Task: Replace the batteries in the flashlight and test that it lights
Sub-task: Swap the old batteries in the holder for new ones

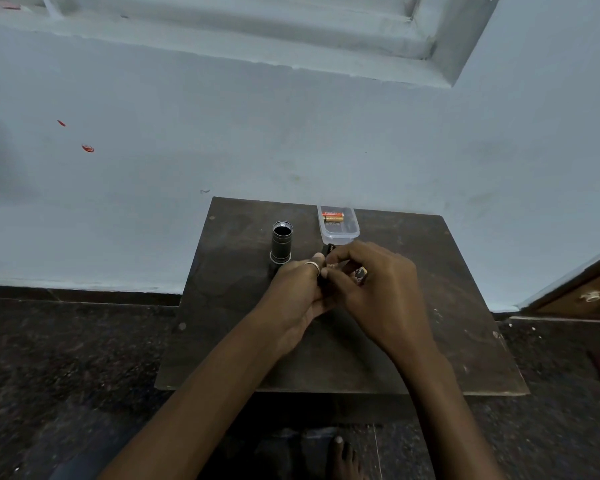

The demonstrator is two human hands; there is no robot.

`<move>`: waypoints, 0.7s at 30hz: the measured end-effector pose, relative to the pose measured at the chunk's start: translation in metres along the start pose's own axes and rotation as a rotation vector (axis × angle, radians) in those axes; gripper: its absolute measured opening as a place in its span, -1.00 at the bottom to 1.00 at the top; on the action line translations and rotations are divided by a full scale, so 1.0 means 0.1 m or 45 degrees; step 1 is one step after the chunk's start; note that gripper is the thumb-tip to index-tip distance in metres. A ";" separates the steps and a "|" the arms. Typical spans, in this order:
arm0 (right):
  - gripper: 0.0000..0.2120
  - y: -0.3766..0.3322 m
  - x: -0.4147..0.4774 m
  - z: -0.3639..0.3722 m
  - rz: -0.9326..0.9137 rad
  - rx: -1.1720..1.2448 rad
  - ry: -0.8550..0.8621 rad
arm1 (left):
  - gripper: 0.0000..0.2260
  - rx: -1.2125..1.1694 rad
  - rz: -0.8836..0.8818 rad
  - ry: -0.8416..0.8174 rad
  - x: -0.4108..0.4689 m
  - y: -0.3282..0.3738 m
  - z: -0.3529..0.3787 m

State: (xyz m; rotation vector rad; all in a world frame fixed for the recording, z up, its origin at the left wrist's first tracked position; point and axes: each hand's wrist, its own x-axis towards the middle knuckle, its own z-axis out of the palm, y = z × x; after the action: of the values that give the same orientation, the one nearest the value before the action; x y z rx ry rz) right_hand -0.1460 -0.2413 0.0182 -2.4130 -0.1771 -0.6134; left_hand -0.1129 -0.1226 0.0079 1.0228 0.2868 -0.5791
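The left hand (298, 289) and right hand (371, 282) jointly grip a small black part (327, 250); the flashlight body (281, 242) stands upright, mouth up, nearest the left hand.

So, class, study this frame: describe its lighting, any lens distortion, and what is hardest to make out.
Head view: dim, cool bluish light with no strong glare; the wide lens tilts the window frame and table edges; the red-and-gold batteries in the clear plastic box stand out, but the small black part pinched between left hand and right hand merges with the dark table.
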 end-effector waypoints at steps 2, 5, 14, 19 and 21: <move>-0.91 0.04 0.00 -0.01 0.036 0.023 -0.038 | -0.71 0.006 0.014 -0.016 0.01 0.00 -0.02; -0.82 0.09 0.02 -0.01 0.141 0.090 -0.067 | -0.71 -0.018 0.008 -0.047 0.02 0.00 -0.03; -0.49 0.21 0.07 -0.01 0.352 0.398 -0.274 | -0.75 0.016 0.008 -0.140 0.03 0.00 -0.08; -0.44 0.24 0.08 -0.01 0.349 0.395 -0.260 | -0.84 0.127 0.051 -0.135 0.03 0.02 -0.09; -0.42 0.23 0.07 -0.01 0.338 0.388 -0.264 | -0.84 0.131 0.069 -0.138 0.04 0.02 -0.10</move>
State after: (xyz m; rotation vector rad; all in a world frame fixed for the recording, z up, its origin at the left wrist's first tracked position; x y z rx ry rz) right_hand -0.1334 -0.2603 0.0092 -2.1506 -0.0308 -0.1984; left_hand -0.1083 -0.1145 0.0028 1.0907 0.1343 -0.6027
